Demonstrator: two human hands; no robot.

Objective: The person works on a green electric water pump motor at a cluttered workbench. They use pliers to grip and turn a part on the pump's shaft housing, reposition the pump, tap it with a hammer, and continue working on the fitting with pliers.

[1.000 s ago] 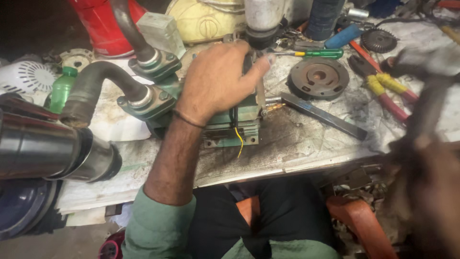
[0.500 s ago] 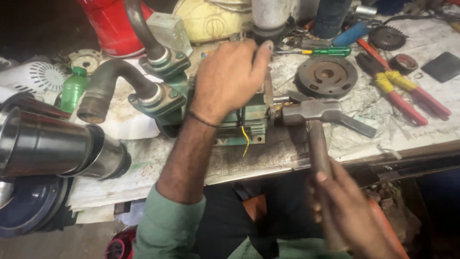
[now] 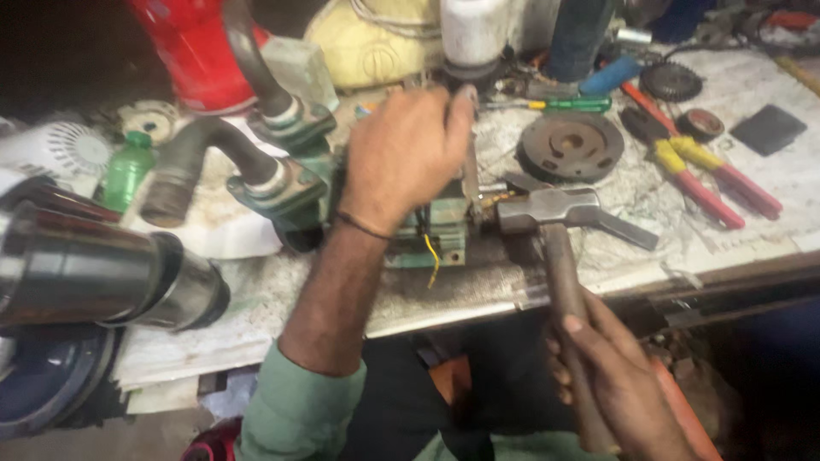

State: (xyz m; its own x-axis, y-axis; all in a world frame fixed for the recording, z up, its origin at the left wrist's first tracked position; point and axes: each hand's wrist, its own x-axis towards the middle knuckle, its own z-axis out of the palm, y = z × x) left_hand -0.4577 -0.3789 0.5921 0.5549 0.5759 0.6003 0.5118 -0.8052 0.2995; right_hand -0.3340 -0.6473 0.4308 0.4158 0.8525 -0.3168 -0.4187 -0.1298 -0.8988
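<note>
Gripping the wooden handle low down, the right hand (image 3: pixel 611 384) holds a hammer (image 3: pixel 547 209) with its steel head level with the green pump (image 3: pixel 427 230), just beside the pump's right end. The left hand (image 3: pixel 406 158) is closed over the top of the pump, and its fingers (image 3: pixel 457 107) pinch a thin metal rod (image 3: pixel 470 175) that stands upright at that same end; whether the hammer head touches the rod or the pump cannot be told through the blur. The pump sits on the surface (image 3: pixel 478 286) with two pipes (image 3: pixel 205 162) bolted to its left side and a yellow wire hanging from its front. Judging from this, the striking work is in hand, not finished: the pump is in one piece and nothing has come off. Farther right lie a round disc (image 3: pixel 571 145), a screwdriver (image 3: pixel 568 105) and pliers (image 3: pixel 709 175).
</note>
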